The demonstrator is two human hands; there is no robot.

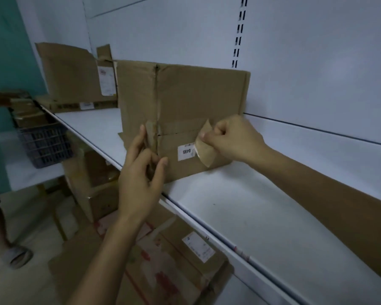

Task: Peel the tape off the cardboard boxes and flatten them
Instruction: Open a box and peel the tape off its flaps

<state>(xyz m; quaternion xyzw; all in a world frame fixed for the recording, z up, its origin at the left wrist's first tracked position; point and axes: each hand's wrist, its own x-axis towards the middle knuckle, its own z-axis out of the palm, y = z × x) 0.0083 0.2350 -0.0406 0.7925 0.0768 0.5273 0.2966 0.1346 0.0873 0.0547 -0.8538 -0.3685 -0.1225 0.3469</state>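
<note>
Head cam: big white shelf [273, 205], and the box [196, 95] stands on it around 12 o'clock from the hands. Right hand [235, 139] is at the box front's 4 o'clock, fingers curled tight, pinching a peeled flap [205, 150] of tape just beside the label [185, 152]. Left hand [139, 179] is at 7 o'clock, thumb and fingers closed on a loose strip [150, 135] by the seam.
</note>
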